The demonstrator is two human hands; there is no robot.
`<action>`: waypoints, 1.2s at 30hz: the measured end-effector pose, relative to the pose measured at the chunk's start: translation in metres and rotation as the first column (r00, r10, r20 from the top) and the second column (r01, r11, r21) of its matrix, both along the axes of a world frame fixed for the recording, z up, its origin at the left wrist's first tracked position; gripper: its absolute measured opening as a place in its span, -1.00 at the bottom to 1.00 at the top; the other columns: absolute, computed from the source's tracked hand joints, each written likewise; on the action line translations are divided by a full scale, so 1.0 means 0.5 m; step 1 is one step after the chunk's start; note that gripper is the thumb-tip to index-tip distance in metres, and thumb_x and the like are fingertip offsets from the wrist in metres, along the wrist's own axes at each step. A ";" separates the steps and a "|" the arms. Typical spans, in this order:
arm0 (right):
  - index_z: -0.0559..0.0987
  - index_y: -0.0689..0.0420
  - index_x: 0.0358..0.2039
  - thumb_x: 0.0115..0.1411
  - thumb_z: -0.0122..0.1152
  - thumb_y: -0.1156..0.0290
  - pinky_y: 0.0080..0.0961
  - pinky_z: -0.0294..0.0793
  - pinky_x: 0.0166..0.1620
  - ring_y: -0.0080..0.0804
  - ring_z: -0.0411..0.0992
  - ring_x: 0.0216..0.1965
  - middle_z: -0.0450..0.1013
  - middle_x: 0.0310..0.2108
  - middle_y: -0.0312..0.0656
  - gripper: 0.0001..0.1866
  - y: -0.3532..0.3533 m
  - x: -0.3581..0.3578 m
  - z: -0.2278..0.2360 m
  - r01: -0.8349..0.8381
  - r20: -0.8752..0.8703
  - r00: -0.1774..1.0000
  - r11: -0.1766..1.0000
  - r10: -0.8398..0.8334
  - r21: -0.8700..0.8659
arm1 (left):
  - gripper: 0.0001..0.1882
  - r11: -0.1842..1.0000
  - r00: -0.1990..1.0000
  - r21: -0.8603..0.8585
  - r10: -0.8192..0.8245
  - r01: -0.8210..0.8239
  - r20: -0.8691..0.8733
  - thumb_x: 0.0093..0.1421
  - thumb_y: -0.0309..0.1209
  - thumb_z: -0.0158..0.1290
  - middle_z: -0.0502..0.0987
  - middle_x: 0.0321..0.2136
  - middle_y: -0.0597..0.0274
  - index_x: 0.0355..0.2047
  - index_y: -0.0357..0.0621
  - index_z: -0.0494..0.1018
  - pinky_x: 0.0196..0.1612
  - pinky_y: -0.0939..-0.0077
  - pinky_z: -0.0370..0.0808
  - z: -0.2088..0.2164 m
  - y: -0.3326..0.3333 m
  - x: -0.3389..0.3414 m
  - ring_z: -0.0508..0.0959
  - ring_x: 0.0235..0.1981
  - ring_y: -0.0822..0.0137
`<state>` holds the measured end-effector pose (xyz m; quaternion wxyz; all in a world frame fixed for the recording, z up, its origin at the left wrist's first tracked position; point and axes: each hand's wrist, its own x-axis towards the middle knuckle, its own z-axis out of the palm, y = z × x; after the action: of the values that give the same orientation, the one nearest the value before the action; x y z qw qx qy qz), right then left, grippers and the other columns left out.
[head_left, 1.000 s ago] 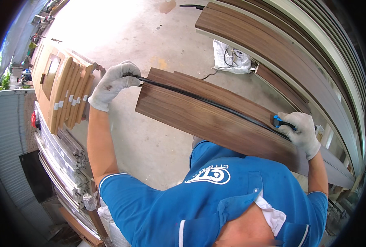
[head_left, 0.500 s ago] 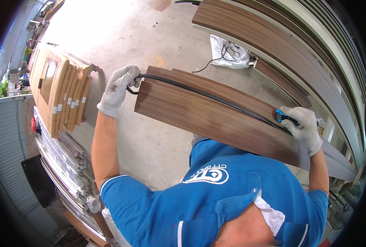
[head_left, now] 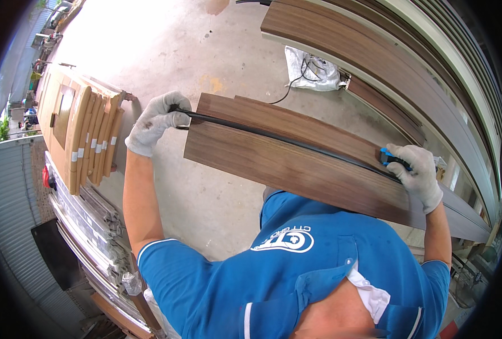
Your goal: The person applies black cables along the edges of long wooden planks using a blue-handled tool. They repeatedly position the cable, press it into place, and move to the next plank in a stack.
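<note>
A long black rubber-like strip [head_left: 279,137] lies along a wood-grain brown board [head_left: 262,161], nearly straight from end to end. At the board's left end my left hand [head_left: 156,123], in a pale work glove, is closed on the strip, a little beyond the board's edge. My right hand [head_left: 421,172], gloved as well, grips a blue-and-black hand tool [head_left: 387,157] above the board's right part. The strip runs up to just beneath that hand, where its further course is hidden. Most of the tool sits inside my fingers, so its kind does not show.
More wood-grain boards [head_left: 341,42] stretch along the upper right. Beyond my board, a white plastic bag [head_left: 313,70] with a black cord lies on the concrete floor. Leaning brown panels [head_left: 87,135] stand at left, above a stack of wrapped profiles [head_left: 90,226].
My left hand has shifted slightly left and the strip has gone from bowed to nearly straight. The strip's loop below that hand is smaller. My right hand has barely moved.
</note>
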<state>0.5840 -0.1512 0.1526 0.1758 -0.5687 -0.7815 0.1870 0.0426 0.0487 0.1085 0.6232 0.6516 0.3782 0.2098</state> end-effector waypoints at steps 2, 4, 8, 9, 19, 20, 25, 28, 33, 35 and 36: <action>0.71 0.13 -0.10 0.03 0.55 0.34 -0.24 0.50 -0.32 -0.10 0.56 -0.42 0.58 -0.46 -0.10 -0.61 0.000 -0.001 0.000 0.003 0.005 1.000 1.000 -0.003 0.004 | -0.74 0.997 0.998 0.074 0.026 -0.022 -0.051 0.23 -0.29 0.36 0.50 -0.39 0.40 -0.28 -0.19 0.56 -0.18 0.53 0.45 -0.010 0.001 -0.002 0.46 -0.31 0.50; 0.71 0.13 -0.10 0.04 0.55 0.34 -0.24 0.49 -0.32 -0.10 0.56 -0.43 0.57 -0.46 -0.10 -0.61 -0.001 0.000 -0.002 0.005 0.019 1.000 1.000 -0.006 0.008 | -0.74 0.992 0.995 0.117 0.053 -0.043 -0.086 0.28 -0.27 0.32 0.51 -0.37 0.38 -0.29 -0.22 0.56 -0.15 0.50 0.45 -0.015 -0.001 -0.002 0.46 -0.28 0.48; 0.70 0.12 -0.08 0.05 0.54 0.33 -0.23 0.48 -0.33 -0.10 0.54 -0.44 0.56 -0.48 -0.11 -0.60 -0.005 0.003 -0.007 0.004 0.021 1.000 1.000 -0.005 0.030 | -0.70 0.983 0.990 0.155 0.109 -0.093 -0.092 0.39 -0.23 0.22 0.51 -0.39 0.37 -0.29 -0.26 0.56 -0.15 0.50 0.44 -0.008 -0.025 0.016 0.45 -0.29 0.48; 0.70 0.12 -0.08 0.05 0.54 0.33 -0.23 0.48 -0.33 -0.10 0.54 -0.44 0.55 -0.48 -0.11 -0.60 -0.005 0.005 -0.008 0.000 0.025 1.000 0.999 -0.001 0.037 | -0.69 0.978 0.991 0.180 0.121 -0.108 -0.064 0.42 -0.22 0.20 0.50 -0.41 0.37 -0.29 -0.27 0.56 -0.16 0.51 0.43 -0.005 -0.034 0.025 0.45 -0.30 0.49; 0.68 0.09 -0.08 0.08 0.52 0.33 -0.22 0.49 -0.32 -0.07 0.55 -0.42 0.56 -0.45 -0.11 -0.63 -0.002 0.010 -0.014 -0.022 -0.040 0.999 0.998 0.024 0.053 | -0.67 0.894 0.906 0.288 0.396 -0.344 -0.148 0.48 -0.33 0.09 0.62 -0.12 0.17 0.09 -0.35 0.50 0.07 0.47 0.53 -0.086 -0.093 0.016 0.58 -0.07 0.37; 0.68 0.09 -0.08 0.09 0.52 0.32 -0.22 0.50 -0.31 -0.07 0.55 -0.41 0.57 -0.44 -0.11 -0.63 -0.003 0.014 -0.015 -0.043 -0.034 0.998 0.998 0.044 0.040 | -0.62 0.858 0.906 0.298 0.418 -0.419 0.072 0.49 -0.34 0.07 0.61 0.00 0.10 0.18 -0.36 0.45 0.17 0.43 0.52 -0.108 -0.100 0.017 0.58 0.04 0.31; 0.70 0.05 -0.08 0.12 0.51 0.24 -0.23 0.53 -0.29 -0.09 0.58 -0.36 0.61 -0.39 -0.14 -0.64 -0.016 0.073 -0.019 -0.062 0.010 0.998 0.998 0.062 -0.027 | -0.66 0.727 0.728 0.256 0.677 -0.638 -0.109 0.51 -0.26 0.05 0.62 -0.11 0.30 0.00 -0.32 0.60 0.07 0.57 0.45 -0.138 -0.093 0.045 0.52 -0.06 0.47; 0.72 0.04 -0.10 0.12 0.52 0.23 -0.25 0.54 -0.29 -0.11 0.59 -0.37 0.63 -0.38 -0.16 -0.65 -0.041 0.108 -0.006 -0.029 0.002 1.000 0.993 0.030 -0.110 | -0.66 0.701 0.689 0.134 0.713 -0.700 -0.132 0.53 -0.14 0.04 0.56 -0.32 0.45 -0.19 -0.15 0.62 -0.12 0.58 0.41 -0.108 -0.102 0.075 0.43 -0.26 0.57; 0.73 0.02 -0.11 0.10 0.51 0.26 -0.26 0.54 -0.31 -0.16 0.59 -0.39 0.62 -0.42 -0.19 -0.67 -0.056 0.127 -0.001 -0.059 0.040 0.997 0.991 0.064 -0.124 | -0.63 0.644 0.622 0.102 0.762 -0.758 -0.181 0.52 -0.09 0.05 0.56 -0.34 0.46 -0.20 -0.14 0.62 -0.14 0.58 0.42 -0.089 -0.105 0.108 0.44 -0.28 0.57; 0.73 0.01 -0.11 0.10 0.51 0.26 -0.26 0.52 -0.33 -0.17 0.59 -0.40 0.61 -0.44 -0.19 -0.67 -0.049 0.119 -0.006 -0.093 0.050 0.994 0.989 0.099 -0.111 | -0.63 0.631 0.611 0.094 0.771 -0.770 -0.178 0.52 -0.09 0.06 0.56 -0.33 0.46 -0.19 -0.14 0.63 -0.15 0.58 0.43 -0.089 -0.105 0.110 0.45 -0.27 0.57; 0.73 0.00 -0.11 0.10 0.51 0.25 -0.26 0.52 -0.34 -0.18 0.58 -0.41 0.60 -0.45 -0.20 -0.67 -0.042 0.114 -0.010 -0.118 0.042 0.992 0.988 0.123 -0.097 | -0.62 0.621 0.603 0.085 0.779 -0.779 -0.173 0.52 -0.08 0.06 0.57 -0.33 0.45 -0.19 -0.14 0.63 -0.15 0.59 0.43 -0.090 -0.106 0.110 0.46 -0.27 0.57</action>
<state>0.6412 -0.1722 0.1479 0.1182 -0.5324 -0.8088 0.2202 0.0974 -0.0042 0.0634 0.4299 0.4393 0.6821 0.3961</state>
